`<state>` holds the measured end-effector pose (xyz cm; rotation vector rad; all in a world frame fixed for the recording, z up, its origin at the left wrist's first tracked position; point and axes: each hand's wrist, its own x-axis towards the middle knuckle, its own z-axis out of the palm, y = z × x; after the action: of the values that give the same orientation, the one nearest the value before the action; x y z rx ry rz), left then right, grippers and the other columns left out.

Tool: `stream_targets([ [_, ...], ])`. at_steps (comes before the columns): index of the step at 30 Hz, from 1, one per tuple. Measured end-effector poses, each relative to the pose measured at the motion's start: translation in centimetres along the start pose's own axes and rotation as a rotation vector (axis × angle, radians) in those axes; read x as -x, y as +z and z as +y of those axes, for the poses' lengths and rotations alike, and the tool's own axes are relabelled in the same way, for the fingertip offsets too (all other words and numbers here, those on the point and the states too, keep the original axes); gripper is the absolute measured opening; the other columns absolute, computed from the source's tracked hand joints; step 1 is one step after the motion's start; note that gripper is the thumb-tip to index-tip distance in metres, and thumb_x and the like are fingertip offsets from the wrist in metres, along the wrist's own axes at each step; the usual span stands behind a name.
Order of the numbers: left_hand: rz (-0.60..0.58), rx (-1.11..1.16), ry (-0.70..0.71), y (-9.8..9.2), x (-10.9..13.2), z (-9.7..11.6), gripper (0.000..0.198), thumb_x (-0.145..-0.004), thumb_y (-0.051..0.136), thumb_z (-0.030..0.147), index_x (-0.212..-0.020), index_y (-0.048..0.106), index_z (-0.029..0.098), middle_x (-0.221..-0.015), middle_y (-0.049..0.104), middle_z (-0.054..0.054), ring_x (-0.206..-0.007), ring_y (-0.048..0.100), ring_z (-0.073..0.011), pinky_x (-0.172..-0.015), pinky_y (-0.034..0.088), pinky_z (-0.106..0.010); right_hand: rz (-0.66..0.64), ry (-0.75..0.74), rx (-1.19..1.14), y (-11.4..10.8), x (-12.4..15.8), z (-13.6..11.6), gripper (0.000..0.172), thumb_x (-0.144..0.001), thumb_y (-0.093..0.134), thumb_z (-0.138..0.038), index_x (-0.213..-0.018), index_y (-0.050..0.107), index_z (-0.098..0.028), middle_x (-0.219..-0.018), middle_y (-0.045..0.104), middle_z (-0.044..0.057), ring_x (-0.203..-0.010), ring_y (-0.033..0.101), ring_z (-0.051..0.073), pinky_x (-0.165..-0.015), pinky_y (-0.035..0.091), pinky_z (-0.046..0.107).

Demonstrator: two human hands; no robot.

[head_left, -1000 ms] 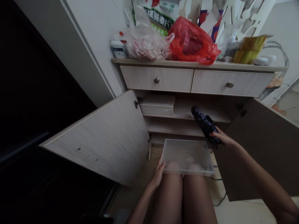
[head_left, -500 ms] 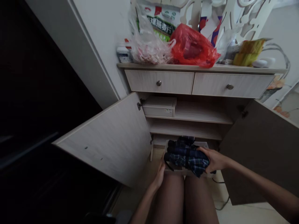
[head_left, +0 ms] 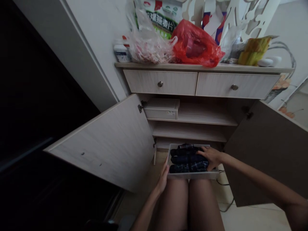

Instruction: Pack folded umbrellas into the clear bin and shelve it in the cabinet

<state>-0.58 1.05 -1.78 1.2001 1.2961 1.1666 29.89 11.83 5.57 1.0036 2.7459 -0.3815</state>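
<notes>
A translucent plastic box (head_left: 192, 176) rests at my knees, with several folded umbrellas (head_left: 185, 159) lying side by side in it. They are dark, some of them blue plaid, and their handle ends point left. My left hand (head_left: 163, 176) holds the box by its left wall. Spread over the right ends of the umbrellas, my right hand (head_left: 211, 157) lies on top with its fingers apart. Its fingertips touch the fabric. The right end of the box is partly hidden behind that hand.
Behind the box stands a cabinet with shelves (head_left: 207, 115) and two shut drawers (head_left: 161, 84). Its left door (head_left: 108, 144) and right door (head_left: 262, 154) stand open on either side. A white box (head_left: 161, 109) sits on the upper shelf. Bags, including a red one (head_left: 197, 45), crowd the top.
My right hand has lowered the plaid umbrella into the box, where it lies beside the others. That hand's fingers have spread. My left hand stays at the box's left side.
</notes>
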Motion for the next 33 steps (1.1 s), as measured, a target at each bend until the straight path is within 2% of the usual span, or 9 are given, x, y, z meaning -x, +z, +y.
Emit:
stream_targets([
  [10,0.0,-0.052,-0.033,-0.2,0.2,0.5,0.096,-0.08,0.042,0.082,-0.153,0.036,0.02,-0.163,0.025,-0.008,-0.152,0.015,-0.0282,-0.126,0.009,-0.044,-0.066,0.064,-0.292,1.0,-1.0,0.1,0.112,-0.041,0.09,-0.059,-0.14,0.055,-0.021,-0.144,0.046,0.024,-0.137,0.035,0.05,-0.112,0.02,0.065],
  [13,0.005,-0.051,-0.031,-0.1,0.0,0.4,0.096,-0.08,0.041,0.082,-0.154,0.036,0.02,-0.163,0.026,-0.009,-0.152,0.016,-0.0282,-0.126,0.01,-0.044,0.202,0.086,-0.532,1.1,0.8,0.4,0.096,-0.056,0.079,-0.07,-0.139,0.057,-0.026,-0.144,0.051,0.016,-0.139,0.038,0.042,-0.116,0.022,0.058],
  [16,0.0,-0.044,-0.027,-0.1,0.3,-0.2,0.096,-0.08,0.041,0.082,-0.153,0.036,0.021,-0.163,0.025,-0.009,-0.152,0.016,-0.0278,-0.126,0.01,-0.043,0.614,0.383,-0.844,3.5,2.9,-0.3,0.082,-0.076,0.058,-0.076,-0.14,0.054,-0.026,-0.144,0.053,0.011,-0.14,0.039,0.033,-0.118,0.024,0.052],
  [18,-0.008,-0.055,-0.022,-0.3,0.6,-0.5,0.094,-0.08,0.042,0.081,-0.153,0.038,0.021,-0.163,0.025,-0.009,-0.152,0.016,-0.028,-0.125,0.01,-0.043,0.655,0.561,-1.136,6.1,3.7,-1.1,0.084,-0.077,0.053,-0.079,-0.139,0.054,-0.022,-0.139,0.057,0.012,-0.137,0.044,0.032,-0.116,0.03,0.051],
  [21,-0.057,-0.127,-0.026,-1.4,-0.1,0.7,0.08,-0.082,0.049,0.074,-0.146,0.048,0.026,-0.158,0.039,-0.007,-0.15,0.026,-0.0294,-0.125,0.014,-0.046,0.54,0.541,-1.534,9.6,4.0,-2.1,0.085,-0.075,0.052,-0.08,-0.135,0.056,-0.021,-0.132,0.063,0.01,-0.129,0.054,0.03,-0.111,0.038,0.05],
  [24,-0.066,-0.254,-0.003,-3.2,-4.3,5.0,0.053,-0.076,0.069,0.061,-0.117,0.069,0.029,-0.135,0.064,-0.008,-0.141,0.042,-0.035,-0.122,0.02,-0.051,0.586,0.503,-1.639,10.9,3.9,-2.5,0.08,-0.074,0.052,-0.082,-0.13,0.06,-0.026,-0.133,0.063,0.007,-0.133,0.051,0.028,-0.113,0.036,0.05],
  [26,0.054,-0.338,0.118,-4.2,-9.2,9.3,0.042,-0.069,0.08,0.047,-0.103,0.072,0.025,-0.132,0.065,-0.011,-0.142,0.039,-0.0371,-0.122,0.019,-0.05,0.614,0.51,-1.657,10.7,3.8,-2.7,0.082,-0.071,0.053,-0.086,-0.127,0.063,-0.026,-0.134,0.063,0.006,-0.138,0.045,0.029,-0.116,0.032,0.051],
  [30,0.092,-0.722,0.484,-4.6,-20.4,17.0,0.049,-0.076,0.075,0.034,-0.121,0.063,0.018,-0.152,0.045,-0.016,-0.149,0.024,-0.0339,-0.123,0.014,-0.048,0.65,0.513,-1.669,9.4,3.9,-3.6,0.091,-0.063,0.056,-0.09,-0.125,0.066,-0.024,-0.132,0.064,0.009,-0.139,0.042,0.033,-0.12,0.023,0.053],
  [33,0.062,-1.003,0.472,-3.3,-26.3,19.4,0.048,-0.081,0.069,0.03,-0.125,0.061,0.015,-0.148,0.049,-0.02,-0.148,0.026,-0.0351,-0.122,0.011,-0.051,0.683,0.489,-1.665,9.1,4.0,-4.2,0.091,-0.065,0.056,-0.09,-0.126,0.065,-0.024,-0.136,0.061,0.009,-0.139,0.043,0.032,-0.121,0.021,0.049],
])
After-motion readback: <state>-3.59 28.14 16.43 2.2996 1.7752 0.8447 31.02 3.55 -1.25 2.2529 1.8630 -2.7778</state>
